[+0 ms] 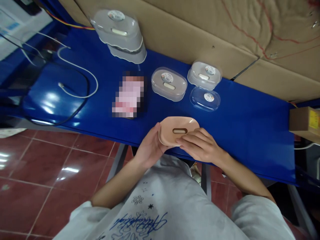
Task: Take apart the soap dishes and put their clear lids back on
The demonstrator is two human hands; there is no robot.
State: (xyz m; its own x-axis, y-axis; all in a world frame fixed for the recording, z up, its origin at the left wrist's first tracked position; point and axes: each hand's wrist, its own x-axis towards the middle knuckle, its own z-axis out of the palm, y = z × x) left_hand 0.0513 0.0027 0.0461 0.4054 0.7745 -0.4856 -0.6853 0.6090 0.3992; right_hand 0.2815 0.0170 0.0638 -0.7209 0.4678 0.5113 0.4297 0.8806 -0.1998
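Observation:
Near the table's front edge, a peach oval plastic box (168, 128) with a slot in its top face is between my hands. My left hand (150, 146) is wrapped around its left side, thumb at the rim and fingers underneath. Curled over the right front of the box, my right hand (202, 145) rests its fingertips on the top face below the slot. Whatever is under the box is hidden. Just beyond it lie a clear-lidded oval box (160, 85), a similar box (195, 75) to the right, and a loose clear lid (202, 101).
Stacked clear-lidded boxes (122, 38) stand at the back left of the blue table (240, 133). A blurred-out phone-like object (128, 96) lies left of centre. White cable (96, 80) loops at the left. Brown board (175, 30) lines the back; a carton (301, 121) sits at the right.

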